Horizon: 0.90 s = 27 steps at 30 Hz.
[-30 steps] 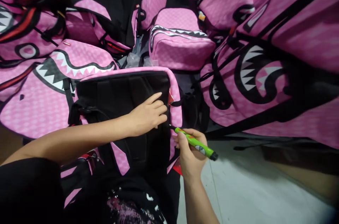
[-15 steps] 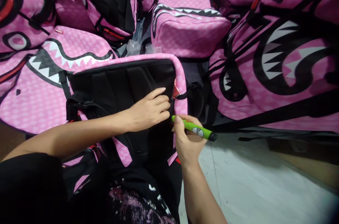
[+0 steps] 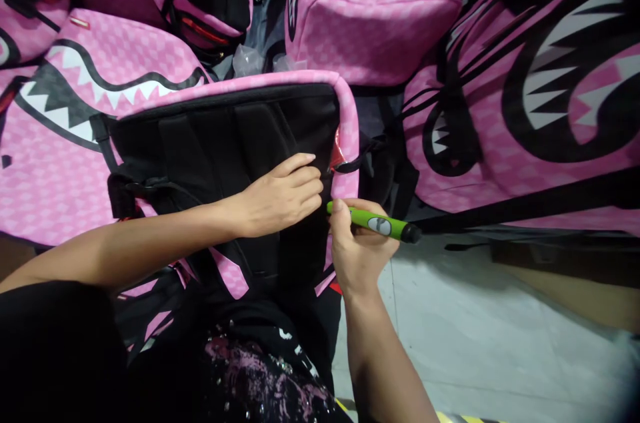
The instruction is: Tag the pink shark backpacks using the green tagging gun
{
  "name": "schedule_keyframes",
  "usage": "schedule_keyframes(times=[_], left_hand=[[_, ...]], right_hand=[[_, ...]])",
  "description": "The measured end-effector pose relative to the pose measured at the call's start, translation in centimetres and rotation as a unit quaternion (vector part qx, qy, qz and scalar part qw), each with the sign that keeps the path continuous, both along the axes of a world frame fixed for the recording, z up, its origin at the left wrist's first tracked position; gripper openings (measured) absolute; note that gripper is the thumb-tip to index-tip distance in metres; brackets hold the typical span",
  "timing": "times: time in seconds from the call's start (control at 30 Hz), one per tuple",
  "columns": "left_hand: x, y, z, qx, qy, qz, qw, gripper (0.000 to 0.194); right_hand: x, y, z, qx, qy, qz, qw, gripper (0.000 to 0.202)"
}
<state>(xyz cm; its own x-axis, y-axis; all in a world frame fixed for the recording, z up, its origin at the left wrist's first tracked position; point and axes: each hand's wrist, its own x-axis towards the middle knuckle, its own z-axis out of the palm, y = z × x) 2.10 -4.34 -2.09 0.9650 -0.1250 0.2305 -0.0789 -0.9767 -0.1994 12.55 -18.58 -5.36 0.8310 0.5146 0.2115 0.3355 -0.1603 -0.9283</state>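
Observation:
A pink backpack [image 3: 350, 103] lies with its black back panel [image 3: 240, 136] facing up, its straps near my lap. My left hand [image 3: 285, 195] rests flat on the panel, fingers pointing toward the right edge. Between the thumb and fingers of my right hand [image 3: 363, 246] is a green marker [image 3: 367, 218] with a black end pointing right. The marker's left end is at the seam between panel and pink edge; whether it touches cannot be made out. A red tab [image 3: 337, 151] and a black cord sit just above on that edge.
Pink backpacks with printed shark teeth stand close around: one at the left [image 3: 55, 163], one behind [image 3: 370, 36], a large one at the right [image 3: 495, 96]. Clear plastic [image 3: 247, 60] lies behind the panel. Pale floor [image 3: 465, 323] shows at the lower right, with yellow-black tape.
The view has shifted, so the surrounding bags appear higher and more spread out. Both hands hold nearly the same places on the backpack, and the marker remains in my right hand.

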Motion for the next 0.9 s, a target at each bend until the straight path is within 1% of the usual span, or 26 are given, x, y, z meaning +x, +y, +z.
schedule_keyframes(times=[0.17,0.23,0.33,0.5,0.67,0.9], left_hand=[[0.02,-0.04,-0.05,0.02,-0.012,0.001,1.0,0.032],[0.02,-0.04,-0.03,0.024,-0.014,-0.001,1.0,0.033],[0.02,-0.03,0.04,0.029,-0.019,-0.001,0.999,0.034],[0.02,-0.05,-0.04,0.035,-0.061,-0.011,0.997,0.033],[0.0,-0.03,-0.21,0.039,-0.042,-0.005,0.998,0.034],[0.04,-0.08,-0.31,0.044,-0.056,-0.006,0.997,0.032]], right_hand=[[-0.15,0.39,0.55,0.007,-0.015,0.018,1.0,0.021],[-0.17,0.39,0.6,0.006,-0.026,0.009,1.0,0.02],[-0.02,0.27,0.41,0.004,-0.028,0.002,1.0,0.021],[0.22,0.17,0.03,0.009,-0.008,-0.006,1.0,0.024],[0.19,0.23,0.01,0.007,0.004,-0.006,1.0,0.024],[0.39,0.14,-0.07,-0.006,0.0,0.002,1.0,0.023]])
